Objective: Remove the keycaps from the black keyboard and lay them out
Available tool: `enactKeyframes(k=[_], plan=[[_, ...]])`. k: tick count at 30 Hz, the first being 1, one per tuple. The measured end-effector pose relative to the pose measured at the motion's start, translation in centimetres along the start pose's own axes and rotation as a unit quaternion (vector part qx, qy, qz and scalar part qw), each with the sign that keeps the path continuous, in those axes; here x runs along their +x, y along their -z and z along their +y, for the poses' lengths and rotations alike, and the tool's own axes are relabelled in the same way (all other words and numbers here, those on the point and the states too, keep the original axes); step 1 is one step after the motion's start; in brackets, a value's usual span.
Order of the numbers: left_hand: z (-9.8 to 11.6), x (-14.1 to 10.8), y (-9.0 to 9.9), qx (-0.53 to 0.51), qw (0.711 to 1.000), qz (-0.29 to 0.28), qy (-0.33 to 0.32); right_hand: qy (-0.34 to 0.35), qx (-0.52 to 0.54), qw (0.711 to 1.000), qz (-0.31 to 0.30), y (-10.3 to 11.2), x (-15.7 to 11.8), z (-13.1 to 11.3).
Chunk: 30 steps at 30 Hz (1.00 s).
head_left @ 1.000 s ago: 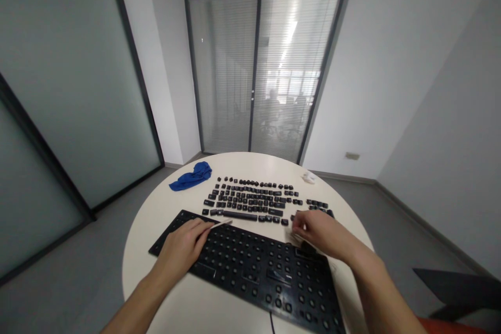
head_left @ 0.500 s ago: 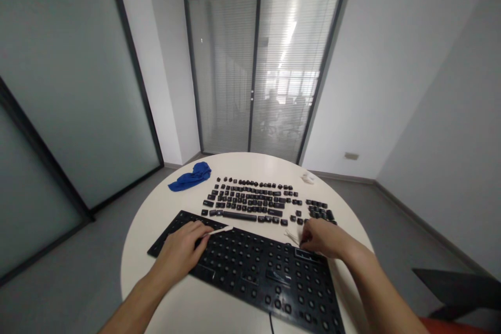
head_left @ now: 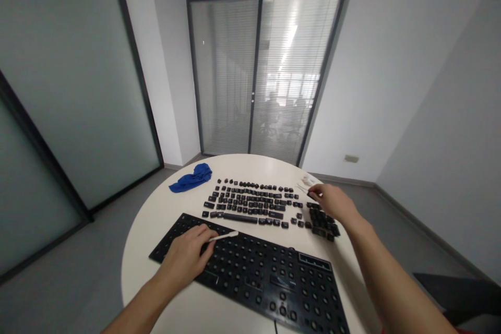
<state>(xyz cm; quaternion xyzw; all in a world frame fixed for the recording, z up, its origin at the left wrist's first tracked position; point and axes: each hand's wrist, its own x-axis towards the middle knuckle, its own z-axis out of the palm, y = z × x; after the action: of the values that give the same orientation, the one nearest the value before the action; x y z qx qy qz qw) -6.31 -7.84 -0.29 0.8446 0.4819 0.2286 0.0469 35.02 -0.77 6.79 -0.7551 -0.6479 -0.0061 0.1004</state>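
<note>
My left hand (head_left: 191, 253) rests on the left part of a black keyboard (head_left: 270, 292) with its keycaps off. Its fingers pinch what looks like a white cotton swab (head_left: 227, 235), pointing right over the board. Beyond the far right of the keyboard, my right hand (head_left: 329, 199) is closed around a few thin white sticks (head_left: 302, 188), apparently cotton swabs too. These sit beside a small white heap (head_left: 311, 180) near the table's far edge. Loose black keycaps (head_left: 250, 201) lie in rows behind the keyboard. A denser block of keycaps (head_left: 323, 222) is below my right wrist.
All this lies on a round cream table (head_left: 176, 308). A crumpled blue cloth (head_left: 191, 177) is at its far left. The keyboard's cable (head_left: 275, 327) runs off the near side. A dark chair part (head_left: 454, 289) stands at the lower right.
My right hand has moved from the keyboard's upper right corner, away from me, to the white heap, carrying the thin white sticks. My left hand has barely shifted with its swab.
</note>
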Motion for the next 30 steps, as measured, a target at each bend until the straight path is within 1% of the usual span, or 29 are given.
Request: enactKeyframes(k=[4, 9, 16, 21, 24, 26, 28, 30], plan=[[0.4, -0.2, 0.4, -0.006, 1.000, -0.012, -0.008, -0.053, -0.017, 0.998, 0.005, -1.3, 3.4, 1.0], [1.0, -0.6, 0.4, 0.023, 0.999, -0.024, -0.015, -0.085, -0.029, 0.996, -0.006, -3.0, 5.7, 2.1], [2.2, -0.4, -0.8, 0.056, 0.997, -0.047, -0.004, -0.104, -0.033, 0.994, -0.032, -5.2, 7.5, 3.1], [3.4, 0.0, -1.5, 0.054, 0.998, -0.041, 0.001, -0.103, -0.027, 0.994, -0.037, -5.6, 7.2, 3.5], [4.1, 0.2, -1.9, 0.057, 0.998, -0.037, 0.008, -0.100, -0.022, 0.995, -0.019, -5.1, 6.6, 2.9], [4.6, 0.5, -2.1, 0.057, 0.998, -0.030, 0.013, -0.091, -0.014, 0.996, 0.002, -4.5, 6.1, 1.9], [5.0, 0.7, -2.1, 0.050, 0.998, -0.026, 0.018, -0.071, -0.005, 0.997, 0.024, -3.7, 5.7, 0.2], [5.2, 1.0, -2.0, 0.037, 0.999, -0.028, 0.021, -0.042, 0.007, 0.998, 0.044, -2.8, 4.9, -2.0]])
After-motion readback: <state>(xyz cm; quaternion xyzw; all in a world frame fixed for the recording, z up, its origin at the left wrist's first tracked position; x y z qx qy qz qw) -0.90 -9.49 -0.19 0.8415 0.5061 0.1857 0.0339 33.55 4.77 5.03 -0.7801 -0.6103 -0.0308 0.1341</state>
